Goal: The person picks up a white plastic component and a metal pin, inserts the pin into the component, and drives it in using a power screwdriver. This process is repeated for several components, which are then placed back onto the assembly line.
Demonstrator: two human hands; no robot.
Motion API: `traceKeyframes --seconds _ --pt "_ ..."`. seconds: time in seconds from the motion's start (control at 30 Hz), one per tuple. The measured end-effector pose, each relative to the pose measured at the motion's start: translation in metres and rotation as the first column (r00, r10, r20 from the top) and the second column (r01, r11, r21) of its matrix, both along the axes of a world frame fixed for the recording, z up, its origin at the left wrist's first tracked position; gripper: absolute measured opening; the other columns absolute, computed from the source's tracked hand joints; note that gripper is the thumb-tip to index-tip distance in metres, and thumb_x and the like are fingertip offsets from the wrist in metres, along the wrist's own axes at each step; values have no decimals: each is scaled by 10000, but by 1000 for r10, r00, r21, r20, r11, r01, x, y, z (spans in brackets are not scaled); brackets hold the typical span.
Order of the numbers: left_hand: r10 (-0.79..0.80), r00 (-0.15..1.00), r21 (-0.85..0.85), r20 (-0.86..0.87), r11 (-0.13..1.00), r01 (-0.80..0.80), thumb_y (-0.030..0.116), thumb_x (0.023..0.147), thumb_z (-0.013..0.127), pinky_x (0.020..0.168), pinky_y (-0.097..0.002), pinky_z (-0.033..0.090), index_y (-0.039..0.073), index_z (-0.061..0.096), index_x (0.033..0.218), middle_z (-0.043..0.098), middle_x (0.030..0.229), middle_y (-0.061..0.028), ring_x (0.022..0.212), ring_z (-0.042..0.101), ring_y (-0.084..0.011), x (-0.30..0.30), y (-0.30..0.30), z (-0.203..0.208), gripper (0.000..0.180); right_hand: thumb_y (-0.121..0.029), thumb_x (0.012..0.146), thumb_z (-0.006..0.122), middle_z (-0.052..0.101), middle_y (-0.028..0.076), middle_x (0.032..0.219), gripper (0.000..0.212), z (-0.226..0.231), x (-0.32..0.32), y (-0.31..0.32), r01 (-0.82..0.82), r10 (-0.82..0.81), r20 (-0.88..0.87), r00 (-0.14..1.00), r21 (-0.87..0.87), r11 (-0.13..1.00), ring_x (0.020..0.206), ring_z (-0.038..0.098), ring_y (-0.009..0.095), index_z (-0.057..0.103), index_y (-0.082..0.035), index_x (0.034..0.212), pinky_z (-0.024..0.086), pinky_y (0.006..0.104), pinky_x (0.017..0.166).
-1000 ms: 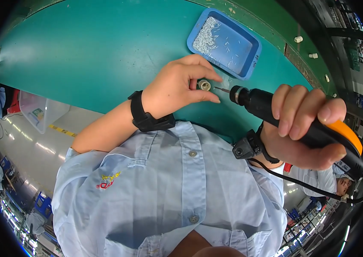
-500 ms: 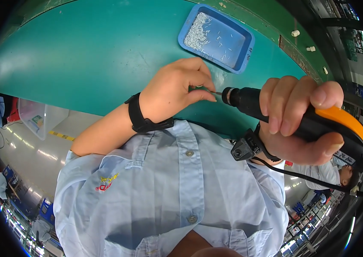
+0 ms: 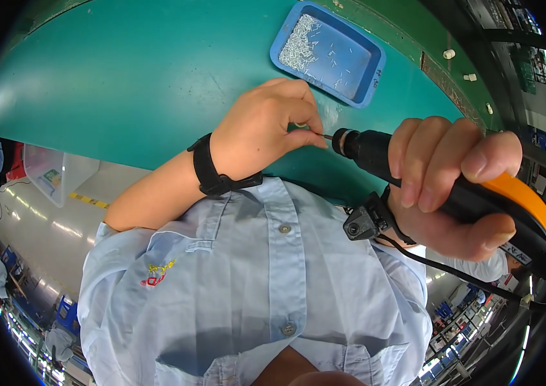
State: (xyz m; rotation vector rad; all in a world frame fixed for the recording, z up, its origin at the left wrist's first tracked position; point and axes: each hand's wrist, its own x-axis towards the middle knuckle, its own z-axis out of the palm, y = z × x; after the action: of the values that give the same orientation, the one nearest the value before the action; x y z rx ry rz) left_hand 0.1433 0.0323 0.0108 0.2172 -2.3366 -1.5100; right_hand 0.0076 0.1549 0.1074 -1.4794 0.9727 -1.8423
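Note:
My right hand is wrapped round a black electric screwdriver with an orange back part, held level and pointing left. Its thin metal bit reaches the fingertips of my left hand. Thumb and forefinger of that hand are pinched together at the bit's tip, over the green tabletop; whatever tiny piece sits between them is hidden. Beyond both hands lies a shallow blue tray, with small silvery screw-like pieces heaped at its left end and several scattered across its floor.
The green table bends away to the left. Small white fittings sit on its dark green far-right border. A black cable runs from a small wrist camera by my right wrist. Below left, a clear plastic bin stands beside the table.
My left thumb and forefinger have drawn closer together at the bit's tip. My right forefinger has shifted slightly on the screwdriver, whose rear end has tipped a little lower.

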Motion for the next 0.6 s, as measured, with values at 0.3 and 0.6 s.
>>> traceKeyframes --seconds 0.3,0.6 --pt "3 985 256 171 965 -47 79 748 732 671 -315 506 40 674 966 645 903 -74 725 624 -208 2 3 -22 228 -550 917 459 469 -5 633 505 -16 -5 -3 88 -87 34 996 -33 996 508 441 110 469 -63 1048 363 273 501" --pt "52 990 372 131 923 -98 74 776 717 624 -289 510 14 671 978 645 819 -129 672 640 -192 2 9 -34 216 -533 907 484 443 3 579 482 -22 11 -14 235 -242 14 970 179 955 459 414 121 464 -61 1000 363 295 482"
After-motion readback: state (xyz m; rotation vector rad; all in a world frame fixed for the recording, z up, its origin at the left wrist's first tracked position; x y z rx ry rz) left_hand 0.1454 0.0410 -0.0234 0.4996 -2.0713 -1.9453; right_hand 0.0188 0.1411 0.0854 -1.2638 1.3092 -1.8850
